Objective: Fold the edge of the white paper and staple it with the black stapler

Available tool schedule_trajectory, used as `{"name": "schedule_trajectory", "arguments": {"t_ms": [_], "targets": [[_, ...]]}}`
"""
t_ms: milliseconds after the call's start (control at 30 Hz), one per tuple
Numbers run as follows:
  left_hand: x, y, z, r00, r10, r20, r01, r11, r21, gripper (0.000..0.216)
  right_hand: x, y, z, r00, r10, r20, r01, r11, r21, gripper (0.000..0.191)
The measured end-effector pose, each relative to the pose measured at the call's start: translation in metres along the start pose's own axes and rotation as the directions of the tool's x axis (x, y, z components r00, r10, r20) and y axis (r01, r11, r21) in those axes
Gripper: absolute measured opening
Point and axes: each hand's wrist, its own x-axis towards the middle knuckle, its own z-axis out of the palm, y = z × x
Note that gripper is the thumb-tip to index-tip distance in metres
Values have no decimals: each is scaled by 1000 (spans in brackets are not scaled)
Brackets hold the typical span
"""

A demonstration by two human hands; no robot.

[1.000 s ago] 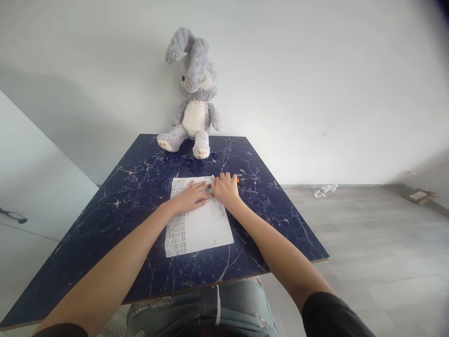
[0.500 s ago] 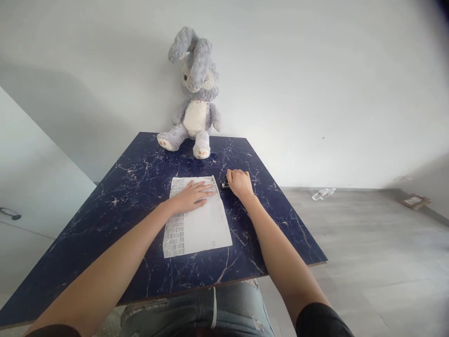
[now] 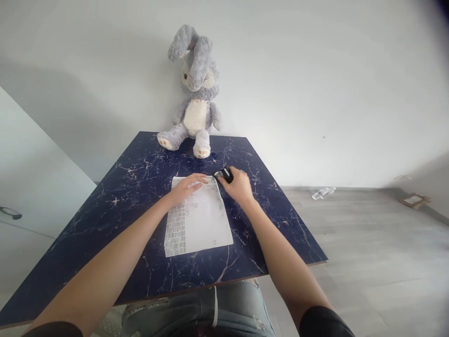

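Observation:
A white printed sheet of paper (image 3: 199, 220) lies flat in the middle of the dark blue marbled table (image 3: 115, 206). My left hand (image 3: 185, 187) rests on the sheet's far edge with fingers spread. My right hand (image 3: 238, 185) grips a small black stapler-like tool (image 3: 225, 174), which sits at the paper's far right corner. Whether the tool's jaw is over the paper cannot be told.
A grey and white plush rabbit (image 3: 194, 93) sits at the table's far edge against the white wall. On the wooden floor to the right lie a clear plastic bottle (image 3: 322, 192) and a flat cardboard piece (image 3: 414, 200). The table's right edge drops to the floor.
My right hand went right off the paper, closed on the black tool and brought it back to the sheet's far right corner. My left hand slid up to the sheet's far edge.

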Motion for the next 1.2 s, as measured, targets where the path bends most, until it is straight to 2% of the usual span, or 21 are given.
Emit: {"name": "schedule_trajectory", "arguments": {"t_ms": [33, 100, 133, 200, 267, 400, 500, 667, 833, 900, 967, 1067, 1133, 1200], "targets": [[1, 0, -4, 993, -38, -114, 16, 983, -180, 26, -5, -14, 3, 998, -38, 58, 36, 999, 31, 32], [0, -1, -15, 948, -169, -269, -5, 838, -546, 38, -17, -38, 10, 978, -116, 176, 110, 993, 42, 28], [-1, -1, -21, 926, -239, -293, -31, 725, -688, 48, -22, -48, 14, 968, -142, 209, 136, 990, 45, 28], [-3, -3, -31, 901, -333, -279, -72, 520, -851, 57, -30, -62, 20, 954, -178, 243, 172, 984, 45, 25], [-5, -4, -38, 889, -371, -266, -95, 420, -902, 57, -33, -67, 24, 946, -195, 258, 190, 981, 44, 19], [-5, -3, -40, 895, -384, -228, -71, 383, -921, 56, -33, -59, 22, 940, -179, 289, 181, 983, 23, 15], [-4, -3, -37, 906, -380, -186, -36, 368, -929, 55, -35, -42, 15, 943, -138, 304, 146, 989, -4, 15], [-3, -3, -36, 915, -370, -161, -28, 340, -940, 53, -55, 16, -15, 942, -30, 333, 38, 999, -19, 15], [-2, -3, -35, 923, -358, -141, -22, 317, -948, 52, -82, 77, -44, 945, 54, 323, -86, 993, 83, 21], [-2, -4, -35, 922, -363, -138, -20, 312, -950, 52, -85, 94, -51, 929, 30, 368, -99, 980, 170, 28], [-2, -4, -35, 918, -371, -141, -21, 310, -951, 53, -78, 108, -53, 918, -41, 395, -88, 949, 303, 35], [-3, -6, -36, 920, -363, -146, -27, 314, -949, 54, -52, 126, -46, 969, -13, 246, -89, 913, 398, 47], [-4, -7, -38, 925, -352, -144, -28, 314, -949, 55, -28, 134, -33, 993, 26, 118, -60, 953, 296, 50], [-5, -8, -40, 929, -345, -135, -23, 309, -951, 55, -5, 137, -14, 994, -59, 91, 45, 988, 145, 45]]}}
